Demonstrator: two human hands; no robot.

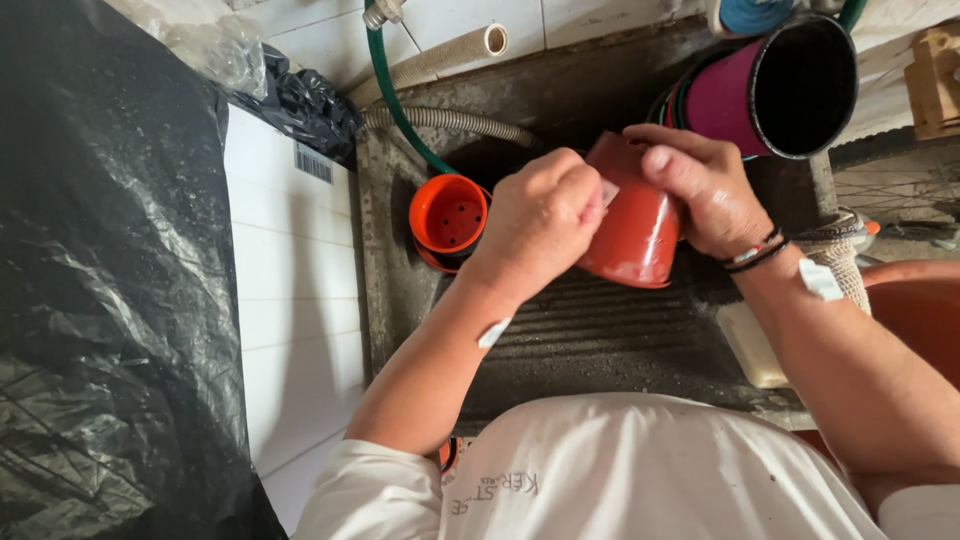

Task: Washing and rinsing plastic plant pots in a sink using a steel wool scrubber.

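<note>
A red-brown plastic flower pot (632,235) is held on its side over a grey concrete wash sink (590,340). My right hand (705,190) grips the pot from the right, thumb over its upper edge. My left hand (540,220) is closed against the pot's left side, its fingertips pinching a small pale scrap, perhaps a sticker, on the pot wall. Both wrists carry small white tags, and dark bands circle my right wrist.
An orange pot (450,215) with drain holes stands in the sink's left corner. A stack of nested pots, magenta outermost (765,90), lies at the back right. A green hose (395,100) and corrugated pipes run behind. Black plastic sheeting (110,300) covers the left.
</note>
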